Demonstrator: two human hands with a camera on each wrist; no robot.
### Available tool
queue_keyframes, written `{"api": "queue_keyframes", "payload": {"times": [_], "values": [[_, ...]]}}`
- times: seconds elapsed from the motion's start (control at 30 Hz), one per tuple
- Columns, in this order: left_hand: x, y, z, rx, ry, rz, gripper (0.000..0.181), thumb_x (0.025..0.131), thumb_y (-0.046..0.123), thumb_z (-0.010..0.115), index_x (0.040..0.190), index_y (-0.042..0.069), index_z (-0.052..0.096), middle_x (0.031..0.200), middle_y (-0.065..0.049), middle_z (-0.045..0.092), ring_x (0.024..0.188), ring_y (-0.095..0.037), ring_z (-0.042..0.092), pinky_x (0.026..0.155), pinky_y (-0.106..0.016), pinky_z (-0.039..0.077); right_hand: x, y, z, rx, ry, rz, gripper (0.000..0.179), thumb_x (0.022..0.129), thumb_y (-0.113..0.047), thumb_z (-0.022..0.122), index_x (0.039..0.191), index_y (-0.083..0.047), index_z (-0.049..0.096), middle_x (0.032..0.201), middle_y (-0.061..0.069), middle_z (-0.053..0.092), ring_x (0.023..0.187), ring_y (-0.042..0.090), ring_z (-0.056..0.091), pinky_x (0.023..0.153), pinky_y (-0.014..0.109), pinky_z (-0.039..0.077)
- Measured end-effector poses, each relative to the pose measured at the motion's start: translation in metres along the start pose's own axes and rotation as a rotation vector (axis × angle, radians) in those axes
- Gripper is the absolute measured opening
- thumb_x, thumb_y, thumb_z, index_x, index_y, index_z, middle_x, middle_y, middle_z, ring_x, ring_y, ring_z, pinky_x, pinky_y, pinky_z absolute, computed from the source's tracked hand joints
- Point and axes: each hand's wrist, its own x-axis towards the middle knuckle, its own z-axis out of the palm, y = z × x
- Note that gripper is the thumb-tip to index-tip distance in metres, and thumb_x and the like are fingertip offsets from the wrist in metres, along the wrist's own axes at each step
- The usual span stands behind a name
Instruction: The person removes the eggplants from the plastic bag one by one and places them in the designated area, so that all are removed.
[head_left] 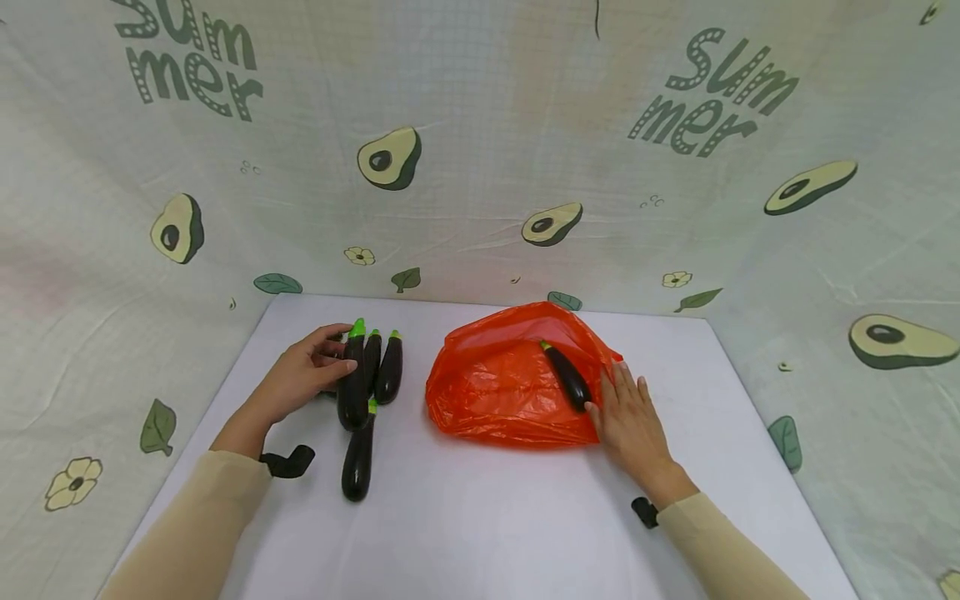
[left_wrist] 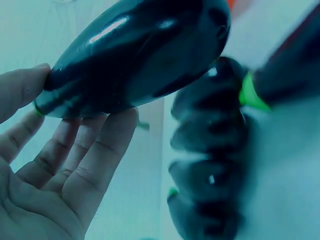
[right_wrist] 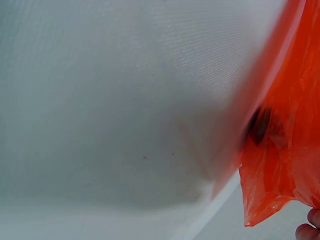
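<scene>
My left hand [head_left: 303, 375] pinches a dark eggplant with a green stem end [head_left: 351, 387] between thumb and fingers, above other eggplants. In the left wrist view the held eggplant [left_wrist: 135, 55] is lifted, its tip between thumb and fingers, with several eggplants [left_wrist: 207, 135] lying in a row behind it. One more eggplant [head_left: 357, 462] lies nearer to me. An orange-red plastic bag [head_left: 480, 383] lies spread in the middle, with an eggplant [head_left: 567, 377] at its mouth. My right hand [head_left: 633, 425] rests with straight fingers on the bag's right edge.
The white table [head_left: 495, 525] runs back to a hanging cloth [head_left: 465, 92] printed with avocados and leaves. Cloth also stands at both sides. Black wrist straps [head_left: 288, 462] show at the cuffs of both sleeves.
</scene>
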Motion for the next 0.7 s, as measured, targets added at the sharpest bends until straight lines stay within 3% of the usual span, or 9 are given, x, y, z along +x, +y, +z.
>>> {"api": "queue_keyframes", "payload": {"times": [0.3,0.7], "values": [[-0.023,-0.031,-0.018,-0.001,-0.067,-0.065,0.073,0.103,0.030,0.071,0.163,0.009,0.035,0.140,-0.028,0.055,0.115,-0.033,0.068,0.083,-0.040,0.065,-0.001,0.000,-0.001,-0.008,-0.003,0.006,0.072,0.106,-0.031,0.061,0.158,0.010,0.034,0.166,0.034,0.030,0.157,0.050,0.025,0.127,0.066,0.019],[-0.049,-0.063,-0.013,-0.012,-0.160,-0.161,0.071,0.102,0.027,0.071,0.160,0.004,0.036,0.138,-0.033,0.057,0.108,-0.029,0.070,0.082,-0.045,0.065,-0.002,0.000,-0.001,0.003,-0.019,0.018,0.073,0.107,-0.032,0.059,0.159,0.010,0.032,0.167,0.033,0.027,0.158,0.049,0.023,0.128,0.065,0.017]]}}
